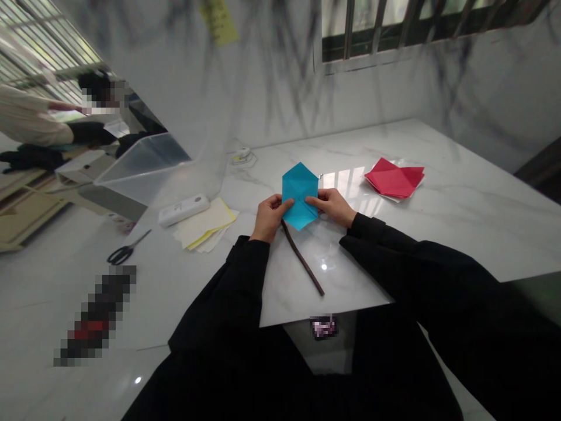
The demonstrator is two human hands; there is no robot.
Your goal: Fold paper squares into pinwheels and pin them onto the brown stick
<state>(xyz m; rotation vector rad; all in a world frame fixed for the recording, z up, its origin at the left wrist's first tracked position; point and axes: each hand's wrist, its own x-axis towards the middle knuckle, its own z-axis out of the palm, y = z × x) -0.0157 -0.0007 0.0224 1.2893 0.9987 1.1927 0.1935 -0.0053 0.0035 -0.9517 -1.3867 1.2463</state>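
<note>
Position: camera on my head, above my forearms.
Direction: forward and down across the marble table (460,193).
Nearness: close, arm's reach.
Overlap: single view only.

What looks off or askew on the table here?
Little does. The clear plastic bin sits tipped on its side at the table's left. The red paper stack and the yellow sheets are fanned unevenly. Both hands, left hand and right hand, pinch the blue folded paper neatly.

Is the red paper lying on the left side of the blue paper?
No, the red paper lies right of the blue paper, apart from it.
</note>
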